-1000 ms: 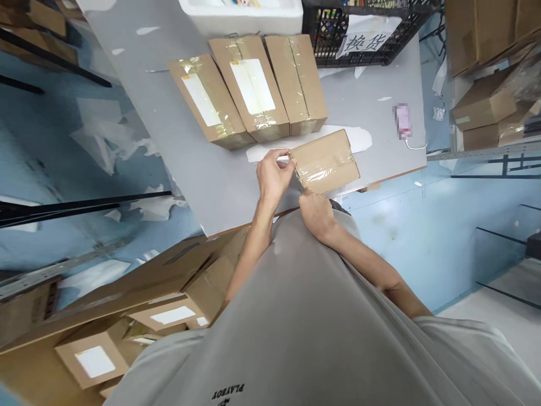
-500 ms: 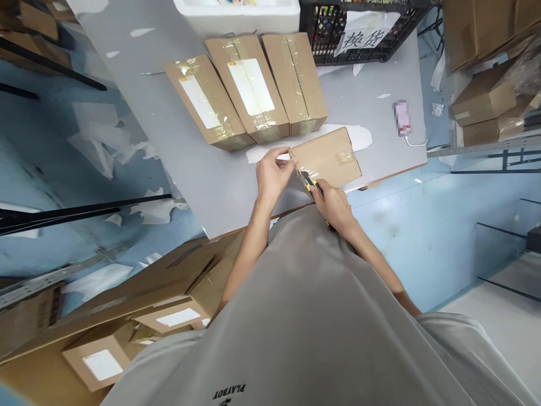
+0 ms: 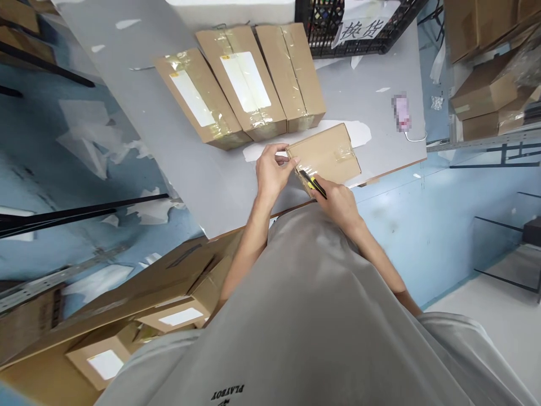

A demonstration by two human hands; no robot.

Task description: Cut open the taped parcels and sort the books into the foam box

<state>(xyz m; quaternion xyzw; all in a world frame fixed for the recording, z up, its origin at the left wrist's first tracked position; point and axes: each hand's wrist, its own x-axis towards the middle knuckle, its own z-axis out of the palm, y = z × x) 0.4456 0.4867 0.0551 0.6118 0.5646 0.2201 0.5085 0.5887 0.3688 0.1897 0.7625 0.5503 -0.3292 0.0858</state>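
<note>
A small brown cardboard box (image 3: 327, 149) with clear tape at both ends lies at the front edge of the grey table. My left hand (image 3: 274, 170) grips its left corner, thumb on top and fingers at the far side. In my right hand (image 3: 338, 202) is a black and yellow box cutter (image 3: 315, 185), its tip at the taped left end of the box. Whether the blade cuts into the tape is too small to make out. Under the box's far side lies a white paper sheet (image 3: 359, 133).
Three taped cardboard boxes (image 3: 262, 84) stand side by side behind the small box. A black plastic crate (image 3: 325, 48) and a white container (image 3: 236, 11) are at the back. A pink device with a cable (image 3: 401, 113) lies right. A large open carton (image 3: 51, 361) with boxes sits lower left.
The box cutter has tilted and shifted slightly up and left along the box's taped end, with my right hand. My left hand keeps its hold. The view has moved a little.
</note>
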